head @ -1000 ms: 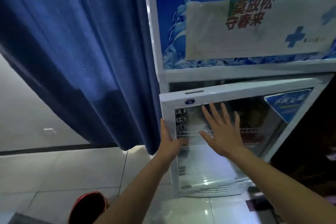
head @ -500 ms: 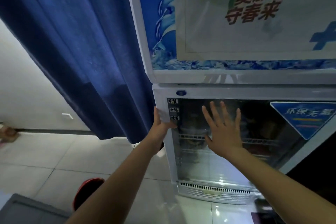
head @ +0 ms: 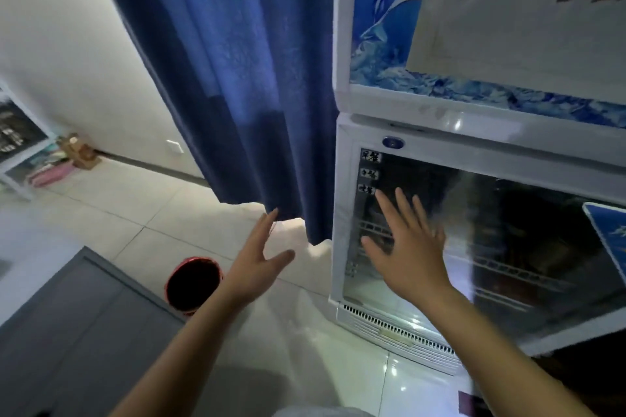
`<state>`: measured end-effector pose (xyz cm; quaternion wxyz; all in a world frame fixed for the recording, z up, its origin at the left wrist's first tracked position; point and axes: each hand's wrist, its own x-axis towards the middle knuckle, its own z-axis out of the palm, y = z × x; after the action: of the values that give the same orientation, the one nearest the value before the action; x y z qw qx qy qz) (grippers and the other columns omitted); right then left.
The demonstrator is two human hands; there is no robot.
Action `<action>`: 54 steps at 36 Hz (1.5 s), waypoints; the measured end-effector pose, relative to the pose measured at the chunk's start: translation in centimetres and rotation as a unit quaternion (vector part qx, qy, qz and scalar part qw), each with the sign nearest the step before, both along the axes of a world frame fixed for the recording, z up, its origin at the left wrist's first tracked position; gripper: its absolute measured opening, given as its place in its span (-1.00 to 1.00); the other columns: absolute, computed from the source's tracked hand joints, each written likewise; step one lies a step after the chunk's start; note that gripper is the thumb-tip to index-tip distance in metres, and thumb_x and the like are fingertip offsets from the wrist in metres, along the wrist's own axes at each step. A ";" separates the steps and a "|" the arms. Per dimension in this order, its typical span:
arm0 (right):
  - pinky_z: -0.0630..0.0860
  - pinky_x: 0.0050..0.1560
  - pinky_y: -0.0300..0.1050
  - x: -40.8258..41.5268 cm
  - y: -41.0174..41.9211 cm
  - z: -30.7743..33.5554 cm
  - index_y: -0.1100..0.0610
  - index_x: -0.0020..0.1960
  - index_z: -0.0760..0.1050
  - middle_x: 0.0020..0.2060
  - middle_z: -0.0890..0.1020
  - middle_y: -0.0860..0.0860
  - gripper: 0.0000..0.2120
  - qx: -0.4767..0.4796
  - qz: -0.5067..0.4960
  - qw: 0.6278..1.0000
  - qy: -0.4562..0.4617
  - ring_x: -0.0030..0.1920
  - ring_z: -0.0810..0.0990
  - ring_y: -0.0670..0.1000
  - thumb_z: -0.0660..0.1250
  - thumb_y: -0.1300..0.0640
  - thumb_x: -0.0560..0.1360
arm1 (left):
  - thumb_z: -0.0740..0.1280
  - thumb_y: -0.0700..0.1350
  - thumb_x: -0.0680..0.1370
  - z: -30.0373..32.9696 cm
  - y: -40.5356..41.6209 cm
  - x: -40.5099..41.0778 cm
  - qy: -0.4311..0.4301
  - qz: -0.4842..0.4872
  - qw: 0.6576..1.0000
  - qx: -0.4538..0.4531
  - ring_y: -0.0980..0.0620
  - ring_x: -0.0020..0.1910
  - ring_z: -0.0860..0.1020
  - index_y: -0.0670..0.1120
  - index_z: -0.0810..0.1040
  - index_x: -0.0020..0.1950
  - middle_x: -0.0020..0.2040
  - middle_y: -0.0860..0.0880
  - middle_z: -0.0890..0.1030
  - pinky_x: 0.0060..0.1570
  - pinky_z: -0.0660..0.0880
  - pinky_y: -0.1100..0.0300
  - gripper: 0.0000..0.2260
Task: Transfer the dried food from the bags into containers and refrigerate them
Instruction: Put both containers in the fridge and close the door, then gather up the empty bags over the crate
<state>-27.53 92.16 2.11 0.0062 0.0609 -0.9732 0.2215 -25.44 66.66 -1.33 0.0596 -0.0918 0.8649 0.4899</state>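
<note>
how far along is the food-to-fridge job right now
Near the end, it seems. Done: the white fridge's glass lower door looks shut. In hand: the right hand is spread flat at the glass; the left hand is open, off the door, holding nothing. Left: cannot tell, since no bags or containers are clearly visible.
</note>
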 end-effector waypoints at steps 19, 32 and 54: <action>0.03 0.54 0.19 9.4 -29.7 -2.9 -0.43 0.47 -0.01 0.57 0.00 -0.25 -0.36 -0.172 0.382 0.885 -0.203 0.58 -0.05 -0.14 0.23 -0.32 0.49 | 0.36 0.17 0.54 0.6 -17.6 29.6 -0.069 0.450 0.881 -0.125 0.06 0.61 -0.06 0.36 0.03 0.50 0.63 0.14 -0.07 0.54 0.08 -0.03 -0.33; 0.05 0.54 0.15 16.7 -43.6 -1.6 -0.39 0.47 0.10 0.57 0.06 -0.21 -0.39 -0.122 0.464 0.854 -0.202 0.57 -0.03 -0.13 0.27 -0.28 0.49 | 0.43 0.09 0.52 -0.6 -28.3 38.6 -0.005 0.565 0.824 -0.032 0.12 0.59 0.00 0.35 0.12 0.49 0.62 0.11 0.02 0.50 0.08 0.08 -0.34; 0.19 0.51 0.02 12.4 -64.5 0.2 -0.22 0.50 0.25 0.50 0.25 -0.24 -0.34 -0.150 0.438 0.862 -0.208 0.51 0.19 -0.14 0.41 -0.16 0.46 | 0.37 0.08 0.56 1.8 -49.8 36.3 0.017 0.563 0.825 -0.033 0.18 0.57 0.08 0.33 0.13 0.53 0.59 0.24 0.08 0.48 0.16 0.08 -0.37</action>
<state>-15.13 27.62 2.35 -0.2845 0.4316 -0.7804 0.3519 10.84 16.86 0.50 -0.2441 -0.5567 0.6794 0.4109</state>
